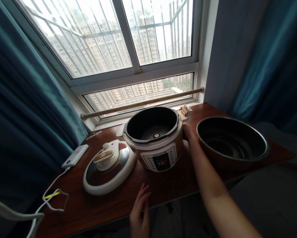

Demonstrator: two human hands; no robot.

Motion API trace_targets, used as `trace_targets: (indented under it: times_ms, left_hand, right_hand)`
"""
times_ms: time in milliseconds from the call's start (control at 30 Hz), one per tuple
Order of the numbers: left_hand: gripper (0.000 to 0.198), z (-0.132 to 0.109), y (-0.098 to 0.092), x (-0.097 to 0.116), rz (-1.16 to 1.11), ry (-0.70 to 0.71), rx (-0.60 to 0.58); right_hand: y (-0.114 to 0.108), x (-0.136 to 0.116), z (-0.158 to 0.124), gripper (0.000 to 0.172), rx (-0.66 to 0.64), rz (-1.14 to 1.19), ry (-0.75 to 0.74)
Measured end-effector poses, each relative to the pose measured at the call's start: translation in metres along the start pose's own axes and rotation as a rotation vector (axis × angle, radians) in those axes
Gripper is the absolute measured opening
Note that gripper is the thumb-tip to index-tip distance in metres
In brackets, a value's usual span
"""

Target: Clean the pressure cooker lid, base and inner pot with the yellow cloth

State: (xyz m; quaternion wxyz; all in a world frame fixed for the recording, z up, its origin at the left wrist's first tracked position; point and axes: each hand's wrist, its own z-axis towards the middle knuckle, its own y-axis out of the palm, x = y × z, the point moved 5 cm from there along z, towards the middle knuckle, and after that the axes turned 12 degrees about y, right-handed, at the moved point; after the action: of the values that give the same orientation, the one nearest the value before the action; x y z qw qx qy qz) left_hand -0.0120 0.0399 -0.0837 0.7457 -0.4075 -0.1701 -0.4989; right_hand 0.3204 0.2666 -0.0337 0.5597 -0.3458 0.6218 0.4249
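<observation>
An electric pressure cooker (160, 157) with its lid off stands on the table, its dark inside showing a small round piece at the bottom. My right hand (187, 131) is against the cooker's right side, and its fingers are hidden behind the body. Near the front edge of the table, my left hand (139, 211) is open, fingers stretched out and holding nothing, in front of the cooker. The cooker's white-rimmed lid (108, 168) lies top side up to the left. To the right of my right forearm is a wide dark pot (237, 162), seen open from above.
A white power bank (75, 156) with a white cable (53, 181) lies on the left of the wooden table (113, 205). Behind the table, a rail (143, 104) crosses the window. Blue curtains (21, 82) hang at both sides.
</observation>
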Motion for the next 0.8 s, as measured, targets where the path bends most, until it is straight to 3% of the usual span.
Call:
trace_targets:
  times_ms: [100,200,300,400,467,567,733,800]
  left_hand:
    - [0.023,-0.003,-0.002,-0.005,0.002,-0.020,-0.002]
    - [0.023,-0.006,-0.001,-0.007,-0.005,-0.034,-0.007]
    - [0.022,-0.008,0.000,-0.005,-0.023,-0.046,-0.011]
    - [0.023,-0.012,0.002,-0.003,-0.050,-0.063,-0.028]
    - [0.024,-0.015,0.003,0.000,-0.069,-0.078,-0.039]
    - [0.025,-0.016,-0.001,0.004,-0.094,-0.090,-0.046]
    - [0.027,-0.007,-0.017,0.008,-0.133,-0.113,0.037]
    - [0.027,0.000,-0.022,0.008,-0.154,-0.115,0.094]
  right_hand:
    - [-0.001,0.021,0.001,0.035,-0.024,-0.025,0.082]
    - [-0.008,0.038,-0.015,0.034,0.027,-0.031,0.132]
    - [-0.012,0.051,-0.054,0.044,0.097,-0.018,0.154]
    - [-0.003,0.062,-0.111,0.059,0.145,0.005,0.124]
    - [0.009,0.062,-0.150,0.060,0.206,-0.028,0.003]
    - [0.036,0.047,-0.194,0.054,0.243,-0.257,-0.277]
    - [0.076,0.009,-0.221,0.061,0.369,-0.676,-0.638]
    - [0.093,0.002,-0.226,0.059,0.320,-0.829,-0.738]
